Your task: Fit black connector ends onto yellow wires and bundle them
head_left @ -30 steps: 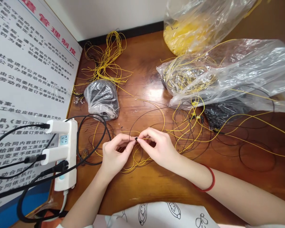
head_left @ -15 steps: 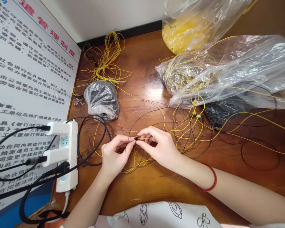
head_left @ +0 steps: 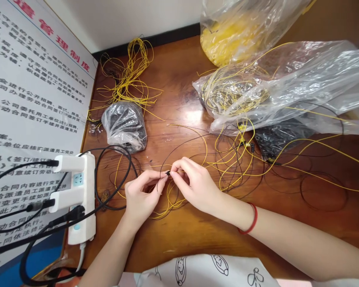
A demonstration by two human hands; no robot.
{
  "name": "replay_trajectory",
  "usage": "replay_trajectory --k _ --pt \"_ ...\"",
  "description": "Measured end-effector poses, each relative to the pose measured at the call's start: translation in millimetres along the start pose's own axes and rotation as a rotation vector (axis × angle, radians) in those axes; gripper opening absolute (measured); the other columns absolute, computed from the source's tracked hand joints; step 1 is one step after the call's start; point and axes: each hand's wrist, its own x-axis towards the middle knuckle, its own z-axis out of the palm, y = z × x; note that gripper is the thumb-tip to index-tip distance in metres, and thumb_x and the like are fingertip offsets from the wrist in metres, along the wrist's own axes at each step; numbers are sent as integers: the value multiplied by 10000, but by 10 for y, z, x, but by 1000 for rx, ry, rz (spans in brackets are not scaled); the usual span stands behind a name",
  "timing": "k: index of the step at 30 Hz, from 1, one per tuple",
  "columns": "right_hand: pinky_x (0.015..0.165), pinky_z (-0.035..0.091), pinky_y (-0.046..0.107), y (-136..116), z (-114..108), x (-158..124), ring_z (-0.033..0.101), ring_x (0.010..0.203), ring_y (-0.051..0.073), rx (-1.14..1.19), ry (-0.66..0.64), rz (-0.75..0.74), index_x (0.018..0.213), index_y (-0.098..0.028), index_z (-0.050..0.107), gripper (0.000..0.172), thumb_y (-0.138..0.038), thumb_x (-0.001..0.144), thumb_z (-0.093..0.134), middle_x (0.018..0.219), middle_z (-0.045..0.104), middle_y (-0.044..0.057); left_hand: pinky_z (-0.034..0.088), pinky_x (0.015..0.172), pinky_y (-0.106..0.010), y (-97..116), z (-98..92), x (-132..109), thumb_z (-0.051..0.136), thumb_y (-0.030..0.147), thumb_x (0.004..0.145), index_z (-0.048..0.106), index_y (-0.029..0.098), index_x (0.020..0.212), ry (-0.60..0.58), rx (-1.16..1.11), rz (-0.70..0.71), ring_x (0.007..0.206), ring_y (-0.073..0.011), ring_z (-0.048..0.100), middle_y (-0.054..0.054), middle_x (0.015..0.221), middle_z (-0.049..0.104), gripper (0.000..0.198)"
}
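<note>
My left hand [head_left: 141,194] pinches a small black connector [head_left: 168,173] between thumb and forefinger. My right hand [head_left: 196,184] has its thumb and fingertips pressed together just to the connector's right, on a thin yellow wire whose end is hidden by the fingers. A thin black wire [head_left: 179,146] arcs up from near the left fingertips. Below and between the hands, loops of yellow wire [head_left: 160,217] lie on the wooden table [head_left: 182,239].
A white power strip [head_left: 91,191] with black cables stands at left by a printed board [head_left: 32,99]. Behind are a yellow wire bundle [head_left: 134,67] and a bagged black item [head_left: 125,123]. At right lie a plastic bag of wires [head_left: 236,91], loose wires and a yellow bagged bundle [head_left: 227,40].
The view has shifted slightly, so the scene sits a little further left. My right forearm has moved left, and its fingers have drawn tighter beside the connector. The left hand keeps its pinch.
</note>
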Motion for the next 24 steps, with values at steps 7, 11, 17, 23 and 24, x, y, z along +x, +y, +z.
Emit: replay_trajectory --k 7,11,17,23,24 --pt "614 378 237 -28 11 10 452 623 108 40 -19 82 800 -186 490 119 -125 902 495 722 496 -20 644 661 -212 3 24 -5 714 107 773 728 168 793 43 41 44 673 -163 766 -22 778 797 66" --pt "606 370 233 -28 16 29 444 610 102 70 -22 135 782 -184 503 120 -130 889 504 706 495 -26 639 658 -205 6 34 -1 718 90 763 719 164 737 65 54 88 663 -162 765 -21 759 796 78" --pt "596 361 226 -27 9 64 437 586 90 97 -36 178 739 -174 528 133 -98 848 528 667 486 -39 636 687 -210 -22 23 -2 708 63 763 706 167 729 43 109 160 699 -170 771 -24 785 799 110" --pt "597 357 220 -23 -72 125 439 573 83 88 -137 200 745 -161 551 140 -71 853 547 638 483 -49 633 692 -215 -33 6 14 701 47 757 707 170 729 13 157 213 706 -177 773 -26 769 798 126" --pt "598 357 220 -22 -87 133 442 575 83 85 -163 203 750 -159 553 137 -72 856 552 639 489 -48 632 685 -212 -34 4 17 700 48 757 708 172 731 4 163 217 700 -174 772 -24 768 798 127"
